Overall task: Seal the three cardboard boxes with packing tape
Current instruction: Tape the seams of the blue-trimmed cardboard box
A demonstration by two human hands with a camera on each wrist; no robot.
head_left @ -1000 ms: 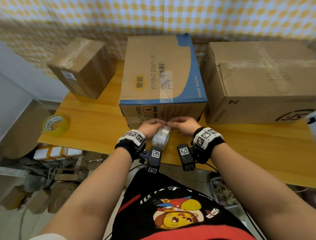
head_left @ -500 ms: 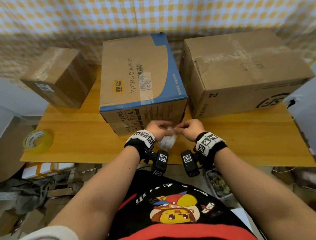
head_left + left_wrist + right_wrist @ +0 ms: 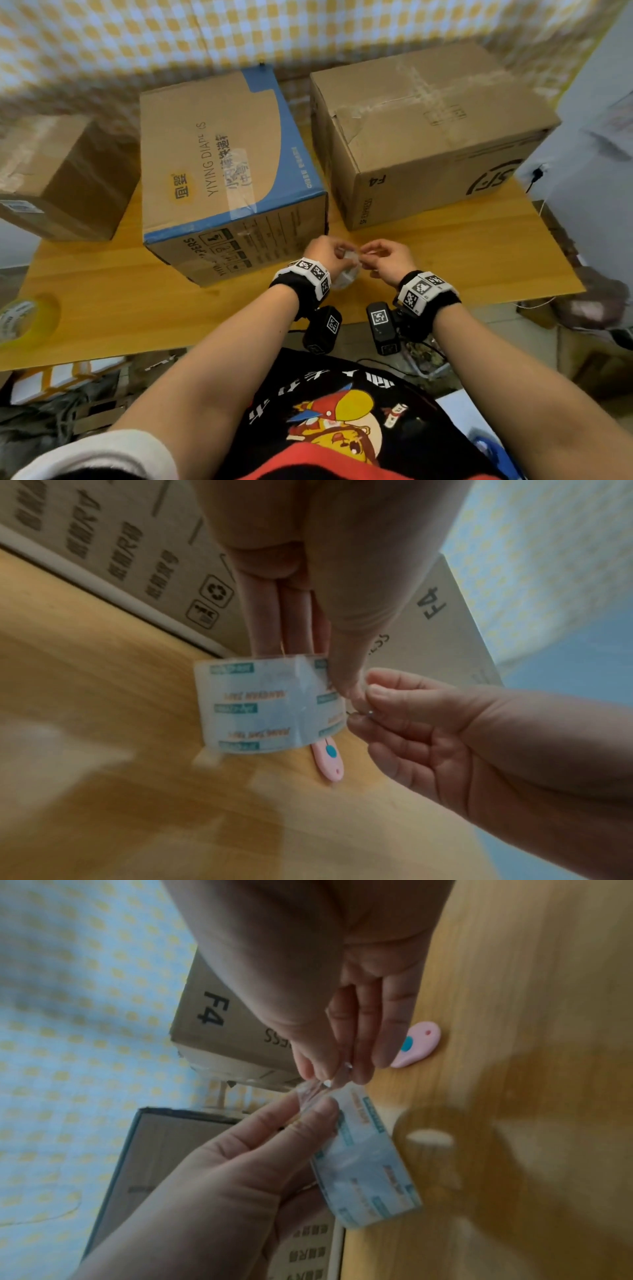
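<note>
Your left hand (image 3: 327, 255) grips the tape roll (image 3: 263, 707), fingers curled through its core and thumb pressed on its outer face; your right hand (image 3: 390, 257) sits just beside that grip, thumb and forefinger pinched together at the roll's edge, remaining fingers loosely curled below; both forearms reach forward and converge, wrists close together, each banded.

Head view: even, soft indoor light; edges bowed by wide-angle lens, checked curtain (image 3: 102, 41) smeared with motion blur. Wrist views dimmer, bluish, grainy. Soft shadows on the table (image 3: 103, 818); foreground skin out of focus. No hard glare.
</note>
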